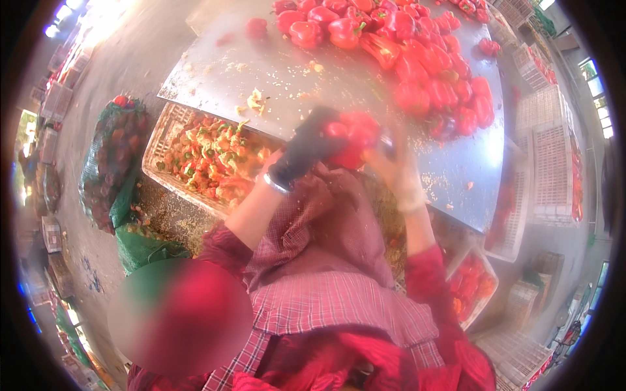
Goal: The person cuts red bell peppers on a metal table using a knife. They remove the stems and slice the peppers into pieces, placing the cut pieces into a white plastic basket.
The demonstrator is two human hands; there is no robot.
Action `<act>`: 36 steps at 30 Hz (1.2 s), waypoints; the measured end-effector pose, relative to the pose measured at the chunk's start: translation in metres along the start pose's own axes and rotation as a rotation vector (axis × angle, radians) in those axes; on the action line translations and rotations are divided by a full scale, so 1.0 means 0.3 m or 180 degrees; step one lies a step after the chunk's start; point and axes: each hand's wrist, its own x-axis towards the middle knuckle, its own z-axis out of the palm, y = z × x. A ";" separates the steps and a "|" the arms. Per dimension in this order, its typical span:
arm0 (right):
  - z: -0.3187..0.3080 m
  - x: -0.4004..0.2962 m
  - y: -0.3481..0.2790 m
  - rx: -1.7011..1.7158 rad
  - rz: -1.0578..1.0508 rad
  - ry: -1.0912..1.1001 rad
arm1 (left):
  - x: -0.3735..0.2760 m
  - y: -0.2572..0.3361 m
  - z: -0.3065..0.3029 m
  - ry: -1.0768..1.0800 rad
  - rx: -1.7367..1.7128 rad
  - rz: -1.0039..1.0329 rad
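My left hand (pixel 313 141), in a dark glove with a bracelet at the wrist, is closed around the left side of a red bell pepper (pixel 354 139) at the table's near edge. Against the pepper's right side is my right hand (pixel 398 171), in a pale glove and blurred. Something shiny shows between that hand and the pepper; I cannot tell what it is. A large heap of red bell peppers (pixel 411 63) lies on the metal tabletop (pixel 274 73) beyond my hands. Seeds and pale scraps are scattered over the metal.
A plastic crate (pixel 166 181) of pepper cores and scraps stands below the table at left. Farther left are a full green mesh sack (pixel 115 161) and another green sack (pixel 146 247). A crate of red pepper pieces (pixel 479 288) stands at lower right, and stacked crates (pixel 550 166) at far right.
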 end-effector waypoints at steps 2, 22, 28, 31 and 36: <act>-0.032 0.054 -0.049 0.0478 0.0906 -0.0922 | -0.011 0.064 0.066 -0.0231 0.0422 0.0048; 0.021 -0.061 0.124 0.2191 0.1461 -0.0781 | -0.065 -0.013 0.068 -0.0232 0.2666 0.1348; 0.015 -0.113 0.055 0.1042 0.0895 -0.0104 | -0.049 -0.315 -0.059 0.0344 0.1581 0.0939; 0.086 -0.173 0.127 0.2570 0.1130 0.1651 | 0.066 -0.222 -0.046 0.0768 0.0272 0.0729; 0.002 -0.184 0.162 0.0604 0.1073 0.1280 | 0.219 -0.071 -0.058 0.1271 0.0597 0.0499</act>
